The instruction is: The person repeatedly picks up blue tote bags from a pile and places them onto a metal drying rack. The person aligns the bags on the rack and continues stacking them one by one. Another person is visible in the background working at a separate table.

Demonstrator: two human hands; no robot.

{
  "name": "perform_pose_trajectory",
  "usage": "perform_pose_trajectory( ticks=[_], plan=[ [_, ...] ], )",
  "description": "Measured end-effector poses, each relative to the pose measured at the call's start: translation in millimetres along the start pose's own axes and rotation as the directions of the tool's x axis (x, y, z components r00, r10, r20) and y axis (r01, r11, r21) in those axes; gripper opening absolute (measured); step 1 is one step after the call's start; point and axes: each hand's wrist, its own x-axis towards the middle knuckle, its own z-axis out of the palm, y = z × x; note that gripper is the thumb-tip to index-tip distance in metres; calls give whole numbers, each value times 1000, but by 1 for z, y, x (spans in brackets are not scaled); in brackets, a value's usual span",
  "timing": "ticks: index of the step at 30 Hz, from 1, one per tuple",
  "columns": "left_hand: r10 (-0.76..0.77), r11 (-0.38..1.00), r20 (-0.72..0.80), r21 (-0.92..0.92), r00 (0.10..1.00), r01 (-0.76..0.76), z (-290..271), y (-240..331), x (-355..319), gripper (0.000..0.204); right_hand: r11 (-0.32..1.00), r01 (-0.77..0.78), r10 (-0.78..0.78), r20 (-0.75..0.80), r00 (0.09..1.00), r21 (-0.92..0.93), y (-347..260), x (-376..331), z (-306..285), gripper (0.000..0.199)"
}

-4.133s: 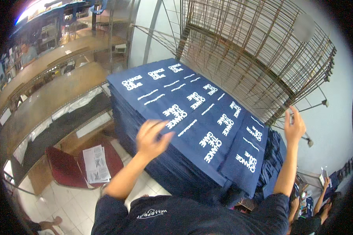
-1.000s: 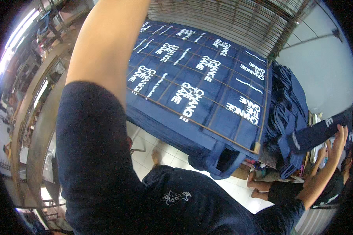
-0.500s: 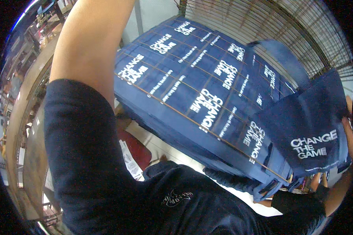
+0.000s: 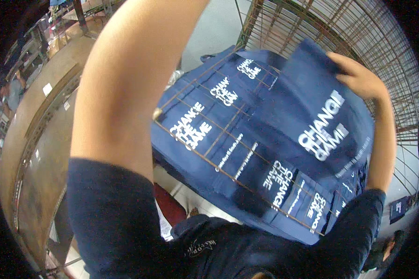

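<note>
My right hand (image 4: 361,80) grips the upper edge of a navy cloth bag (image 4: 284,111) with white block lettering. This bag lies slanted over a rusty wire grid rack (image 4: 208,148), its lower part spread across the rack. More navy printed panels (image 4: 186,125) show between the thin wires, laid close together. My left arm (image 4: 121,88) reaches up past the top edge, and its hand is out of view.
Other wire racks (image 4: 307,23) stand raised beyond the bags, against a pale wall (image 4: 214,28). A curved brown surface (image 4: 42,125) takes up the left side. Below the rack is a dark red seat (image 4: 171,204). At the lower right a person in dark clothes (image 4: 381,253) is partly visible.
My right hand has moved from the far right up and inward, bringing the bag over the rack. The view has shifted, and my left arm now appears further right.
</note>
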Motion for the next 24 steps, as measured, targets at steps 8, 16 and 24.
perform_pose_trajectory(
  ticks=[8,16,24],
  plan=[
    [82,991,-161,-88,984,-97,17,7,4,105,998,45,-40,-103,994,48,74,264,139,65],
    [116,993,-213,-5,970,-119,19,-11,-24,111,940,-204,289,-317,904,275,45,194,206,50],
    [54,998,-191,-4,980,-56,21,1,-1,117,439,-479,767,-40,640,760,62,138,293,30]
  ],
)
